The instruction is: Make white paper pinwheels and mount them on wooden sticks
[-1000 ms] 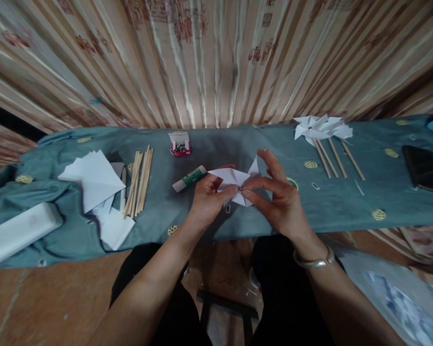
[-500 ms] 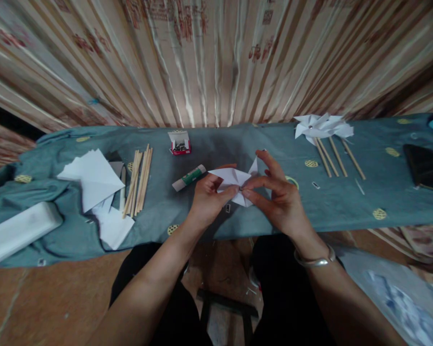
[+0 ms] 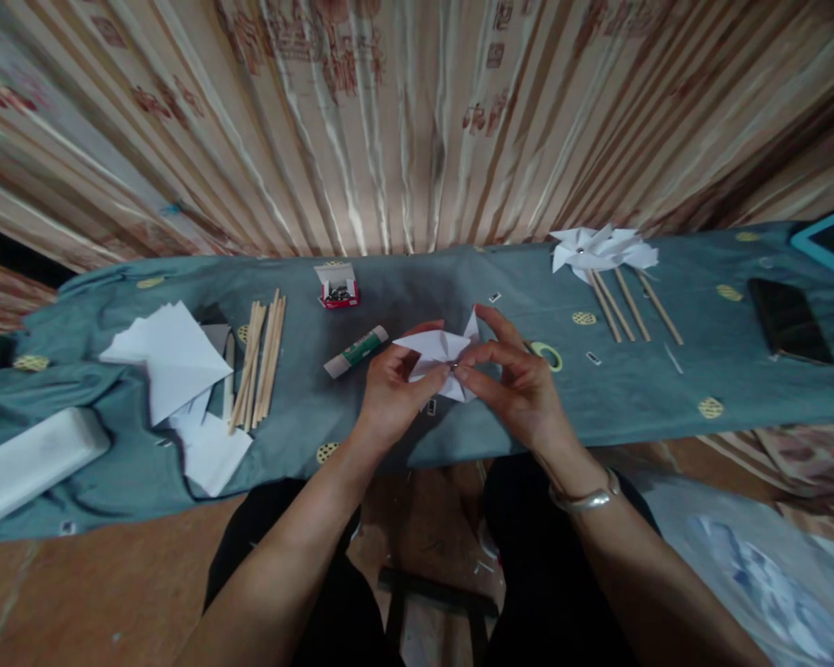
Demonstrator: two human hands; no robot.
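Between my hands is a white paper pinwheel [image 3: 432, 344], folded into blades. My left hand [image 3: 398, 387] pinches it from the left, thumb close to the centre. My right hand [image 3: 518, 380] has its thumb and forefinger pressed at the centre, by a small dark metal piece [image 3: 454, 367] that looks like a pin head. A green-and-white glue stick [image 3: 357, 352] lies just left of my left hand. Behind it stands an open red-and-white box [image 3: 338, 287] of small metal pieces. Scissors with a yellow-green handle [image 3: 546, 356] are partly hidden behind my right hand.
Wooden sticks [image 3: 259, 361] and white paper sheets [image 3: 181, 361] lie left, with a long white block [image 3: 38, 468] at the corner. Finished pinwheels [image 3: 604, 250] on sticks rest at the back right, near a dark phone [image 3: 790, 320]. A pleated curtain [image 3: 417, 130] hangs behind the table.
The view has shifted slightly, so the table things appear a little further left. Both hands stay on the pinwheel, and its right blade is now closer to my right forefinger.
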